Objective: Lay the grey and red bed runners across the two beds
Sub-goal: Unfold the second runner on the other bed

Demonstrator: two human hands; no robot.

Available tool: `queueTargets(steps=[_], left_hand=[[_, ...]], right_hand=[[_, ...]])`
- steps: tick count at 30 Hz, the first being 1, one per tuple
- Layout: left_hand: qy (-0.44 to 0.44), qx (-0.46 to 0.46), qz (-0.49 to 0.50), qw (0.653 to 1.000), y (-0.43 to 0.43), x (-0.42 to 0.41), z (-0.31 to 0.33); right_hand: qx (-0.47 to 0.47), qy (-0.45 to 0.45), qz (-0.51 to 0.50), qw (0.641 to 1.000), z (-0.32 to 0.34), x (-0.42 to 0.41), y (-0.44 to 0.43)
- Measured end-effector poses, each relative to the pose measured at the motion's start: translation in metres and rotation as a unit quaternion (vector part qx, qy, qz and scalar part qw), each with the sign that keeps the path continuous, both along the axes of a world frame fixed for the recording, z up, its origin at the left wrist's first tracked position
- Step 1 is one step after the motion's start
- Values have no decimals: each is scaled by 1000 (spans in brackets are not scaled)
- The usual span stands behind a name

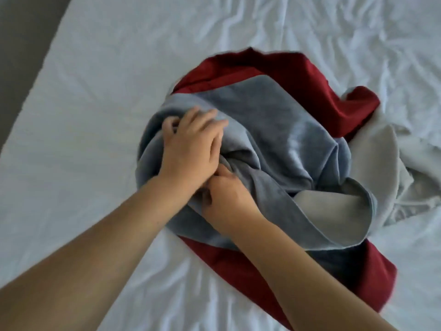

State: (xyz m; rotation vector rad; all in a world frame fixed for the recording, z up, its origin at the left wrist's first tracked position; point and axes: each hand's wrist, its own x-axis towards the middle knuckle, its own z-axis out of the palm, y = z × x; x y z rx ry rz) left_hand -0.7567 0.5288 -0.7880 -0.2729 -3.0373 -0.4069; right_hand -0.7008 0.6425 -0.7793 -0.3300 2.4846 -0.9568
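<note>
Both runners are in one crumpled heap in the middle of the bed (95, 91), nowhere near laid out yet. The grey bed runner (274, 120) is on top, all bunched and twisted. One edge is flipped over on the near right side, so a paler lining shows. The red bed runner (298, 75) is underneath it, poking out at the far side of the heap and again at the near side, down by the right forearm. The white sheet (358, 44) is pretty wrinkled, especially to the right of the pile. There's also a pale, off-white bit of cloth (381, 168) bunched up against the right side of the heap; can't tell if it belongs to one of the runners or to the bedding.

Both arms are bare and reach in from the bottom of the shot, meeting over the left part of the pile. The left hand (191, 149) is back-up on the grey fabric with its fingers bent down into a fold. It's a bit blurry, but the grip looks closed on a bunch of grey cloth. The right hand (226, 197) is just beside and below it, practically touching, knuckles up, fingertips pinched tight on a twisted gather of the same grey runner.

There's a dark strip of floor (19, 56) along the left edge of the bed.
</note>
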Motion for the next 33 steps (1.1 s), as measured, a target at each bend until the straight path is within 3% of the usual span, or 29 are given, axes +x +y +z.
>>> queueTargets(steps=[2,5,9,19,23,27,33], left_hand=[[5,14,-9,1000,19,64,-18],[-71,10,-76,995,68,157,-42],[-180,46,-116,976,132,234,-53],[-173,-50,-242,953,146,279,-73],[-134,-8,-255,957,131,273,-77],[-78,25,-305,949,101,260,-73],[2,-9,-406,914,-9,216,-60]], right_hand=[[37,26,20,999,-9,35,41],[129,92,48,986,-25,83,113],[237,63,85,966,-33,139,185],[236,164,-61,956,-57,195,214],[288,85,-104,948,-51,191,187],[361,-90,-72,925,-32,190,147],[330,-230,4,915,-23,173,38]])
